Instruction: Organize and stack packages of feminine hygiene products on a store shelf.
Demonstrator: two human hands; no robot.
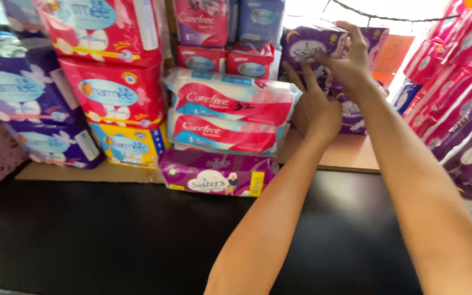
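Note:
Both of my arms reach forward over a black counter (110, 240). My right hand (350, 60) grips the top of a purple pack (308, 45) that stands upright at the back. My left hand (315, 106) is open, its fingers spread against the lower side of that same purple stack, right beside two red and white packs (230, 117) piled one on the other. A flat purple pack (214, 173) lies in front of them on the counter edge.
Red, blue and yellow packs (110, 93) are stacked high at the left. Pink and purple packs (454, 65) fill the right side. Brown cardboard (350, 153) lies under the stacks. Small red and purple packs (219, 38) stand at the back.

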